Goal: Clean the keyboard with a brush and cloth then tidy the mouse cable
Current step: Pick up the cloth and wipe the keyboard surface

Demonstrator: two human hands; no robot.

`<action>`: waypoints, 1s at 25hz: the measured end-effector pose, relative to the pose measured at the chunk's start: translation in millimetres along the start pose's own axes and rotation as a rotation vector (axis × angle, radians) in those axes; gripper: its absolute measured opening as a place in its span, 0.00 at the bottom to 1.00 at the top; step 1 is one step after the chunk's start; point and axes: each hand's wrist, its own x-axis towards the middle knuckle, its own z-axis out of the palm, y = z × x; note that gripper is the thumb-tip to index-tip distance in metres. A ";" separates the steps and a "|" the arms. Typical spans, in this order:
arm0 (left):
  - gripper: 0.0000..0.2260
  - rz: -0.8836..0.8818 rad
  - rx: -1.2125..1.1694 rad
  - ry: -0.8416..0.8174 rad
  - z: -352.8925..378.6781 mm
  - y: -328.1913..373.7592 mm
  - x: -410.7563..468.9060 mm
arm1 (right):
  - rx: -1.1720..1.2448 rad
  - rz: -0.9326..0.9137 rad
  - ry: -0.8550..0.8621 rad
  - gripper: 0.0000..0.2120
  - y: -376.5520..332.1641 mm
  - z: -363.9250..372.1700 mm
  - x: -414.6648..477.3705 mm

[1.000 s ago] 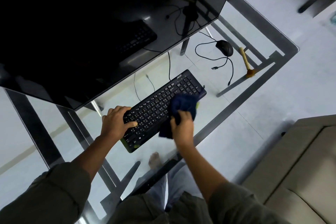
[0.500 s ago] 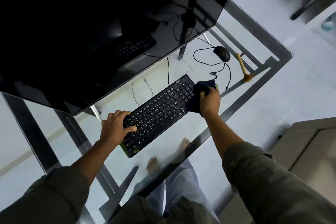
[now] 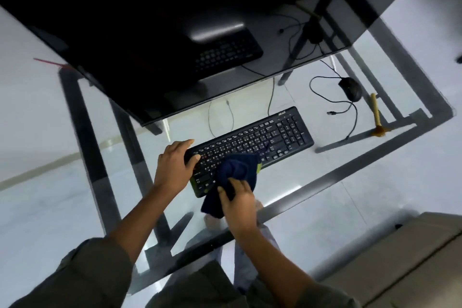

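The big dark monitor looms over your glass desk. The keyboard lies slantwise on the glass just below it. Your left hand grips its left end, fingers curled over the edge, thumb on the keys. Your right hand clutches the bunched blue cloth, which covers the near-left keys. The mouse, its looped cable and the brush lie far right.

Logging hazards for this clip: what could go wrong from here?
The cloth bunched in the right hand lies over the keys, so it may catch a keycap. The left hand grips the keyboard only at its left end; the right end could swing on the glass table toward the loose mouse cable.
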 end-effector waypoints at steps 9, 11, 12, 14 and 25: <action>0.14 -0.151 -0.138 0.280 37.9 14.0 -117.6 | 0.261 -0.405 -0.520 0.21 -6.2 -13.2 23.5; 0.20 -0.219 -0.039 0.249 62.7 27.8 -122.1 | 0.084 -0.506 -0.336 0.25 -5.1 -46.9 69.6; 0.25 -0.290 0.009 0.223 72.8 33.2 -119.7 | -0.126 -0.578 -0.322 0.31 -6.0 -63.3 92.3; 0.26 -0.427 0.047 0.223 84.4 39.0 -110.6 | -0.598 -0.664 -0.495 0.50 -4.6 -87.7 132.1; 0.15 -0.298 -0.021 0.335 138.0 107.0 -80.5 | -0.848 -0.706 -0.624 0.67 9.4 -97.3 178.1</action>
